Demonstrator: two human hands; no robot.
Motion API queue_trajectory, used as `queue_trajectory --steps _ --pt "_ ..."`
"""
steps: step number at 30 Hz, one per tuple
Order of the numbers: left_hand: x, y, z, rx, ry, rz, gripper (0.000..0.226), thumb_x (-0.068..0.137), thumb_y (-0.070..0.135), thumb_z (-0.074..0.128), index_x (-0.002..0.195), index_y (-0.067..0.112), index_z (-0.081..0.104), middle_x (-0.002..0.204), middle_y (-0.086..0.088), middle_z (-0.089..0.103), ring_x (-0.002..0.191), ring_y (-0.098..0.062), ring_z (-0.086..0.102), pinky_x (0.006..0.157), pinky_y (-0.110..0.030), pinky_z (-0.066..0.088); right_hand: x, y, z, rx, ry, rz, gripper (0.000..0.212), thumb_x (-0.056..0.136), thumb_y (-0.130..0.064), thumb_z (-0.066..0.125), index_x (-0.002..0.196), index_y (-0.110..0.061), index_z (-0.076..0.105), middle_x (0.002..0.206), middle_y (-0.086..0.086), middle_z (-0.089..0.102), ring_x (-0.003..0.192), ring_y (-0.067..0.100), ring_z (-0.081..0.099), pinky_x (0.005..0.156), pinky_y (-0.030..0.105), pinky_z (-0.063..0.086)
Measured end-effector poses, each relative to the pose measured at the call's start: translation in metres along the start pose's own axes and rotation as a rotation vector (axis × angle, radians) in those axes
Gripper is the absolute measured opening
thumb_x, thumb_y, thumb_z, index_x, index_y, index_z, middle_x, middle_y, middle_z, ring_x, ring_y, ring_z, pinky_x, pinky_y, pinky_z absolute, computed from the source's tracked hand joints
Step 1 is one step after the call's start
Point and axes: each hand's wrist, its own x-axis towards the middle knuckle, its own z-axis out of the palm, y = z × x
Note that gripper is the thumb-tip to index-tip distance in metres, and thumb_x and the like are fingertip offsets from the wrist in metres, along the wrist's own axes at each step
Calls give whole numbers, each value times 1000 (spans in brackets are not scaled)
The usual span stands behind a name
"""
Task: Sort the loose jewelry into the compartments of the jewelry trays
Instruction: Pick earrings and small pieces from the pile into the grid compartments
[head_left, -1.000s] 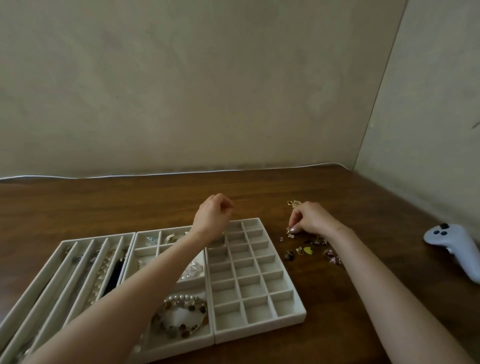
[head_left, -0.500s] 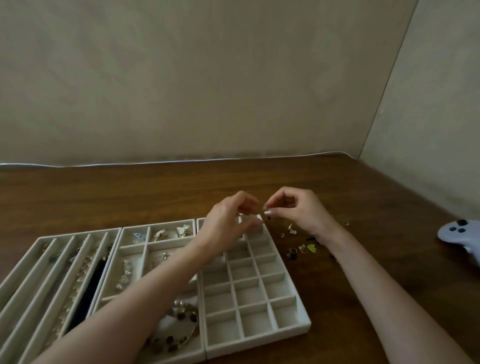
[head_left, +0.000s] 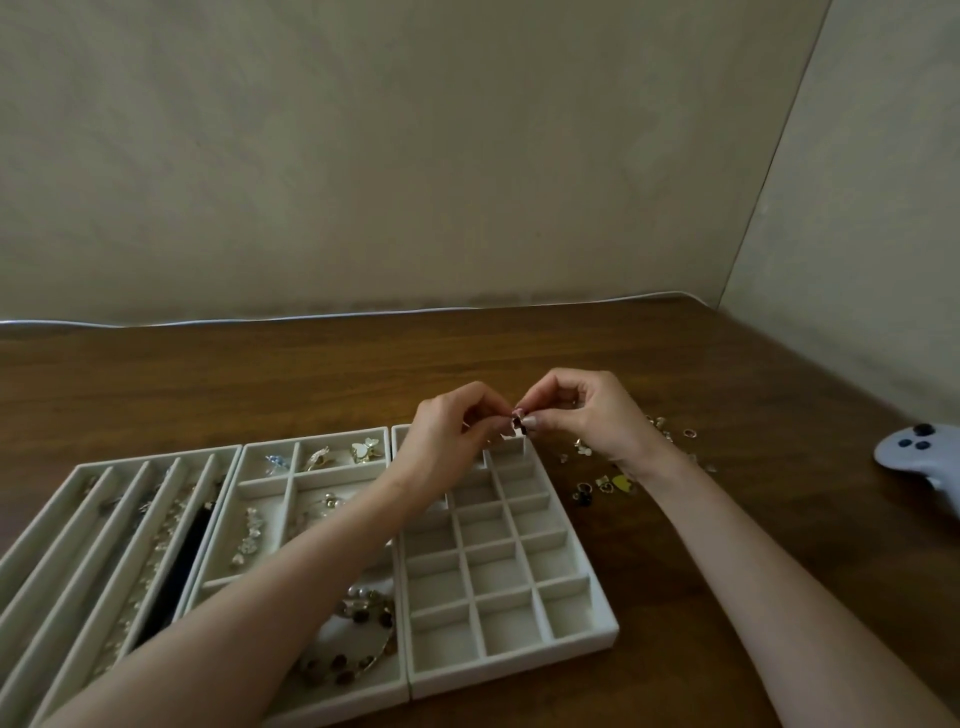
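Grip, left hand, right hand: blurred earring perhaps

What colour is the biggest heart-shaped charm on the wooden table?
Yellow; the heart-shaped charm shows best in head view.

One camera only, worn on the person's head, looking forward and down over the wooden table toward its far edge and the wall behind. The wide lens bows that edge and takes in the table's far right corner. Both forearms enter from the bottom of the frame. The jewelry trays lie close under it, the leftmost cropped. It is near enough to show a small charm pinched between left hand and right hand, not its detail.
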Motion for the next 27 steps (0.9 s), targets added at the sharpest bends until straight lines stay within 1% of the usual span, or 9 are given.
queue_trajectory --steps 4,8,11,13,15,17,22,24,27 --pt "0 1 1 -12 24 -5 11 84 20 65 94 17 64 86 4 66 77 -4 62 66 -14 50 0 1 0 -91 13 -17 15 77 -1 71 85 -13 70 86 3 71 84 15 68 79 30 56" --pt "1 2 1 20 58 1 8 84 21 65 89 15 64 81 5 65 74 -4 62 64 -13 49 0 -1 3 -72 -13 -15 18 77 1 70 91 -9 68 91 5 70 88 13 68 81 28 55" --pt "8 0 0 68 104 -11 1 86 19 62 86 17 62 80 9 65 75 -2 61 67 -14 51 1 -2 -10 -143 87 4 17 80 -3 69 94 -13 67 92 2 70 87 10 68 81 28 56" --pt "13 -4 0 174 74 -35 3 88 21 60 89 19 63 83 8 65 79 -5 62 72 -19 52 1 -1 -21 -156 169 19 13 83 -6 66 93 -15 67 91 1 70 84 11 68 79 27 56" --pt "19 -8 3 338 35 -44 7 89 24 59 92 20 63 88 5 66 84 -10 61 75 -28 53 1 2 -27 -188 242 35 9 86 -9 63 92 -15 67 89 1 70 80 12 68 73 24 56" --pt "25 -10 6 428 11 -68 11 89 26 58 95 19 65 92 3 66 88 -13 60 78 -34 53 1 5 -31 -252 290 40 8 88 -11 61 92 -15 66 87 0 69 78 12 67 66 20 54" --pt "35 -12 9 504 -95 -161 13 88 32 59 92 21 63 94 3 65 84 -11 58 75 -32 53 1 9 -42 -255 396 44 8 88 -10 62 91 -15 67 84 0 69 72 10 66 59 15 49" --pt "34 -7 15 531 -54 -122 14 86 34 61 90 21 60 92 4 61 83 -11 56 73 -30 52 2 10 -48 -268 426 46 8 88 -9 62 92 -13 68 84 0 69 70 9 66 58 14 48" --pt "34 15 33 502 -29 64 15 86 32 61 91 18 58 91 6 58 87 -12 55 74 -30 51 1 12 -57 -263 477 58 9 88 -8 61 92 -12 68 82 0 69 68 7 65 58 15 50"
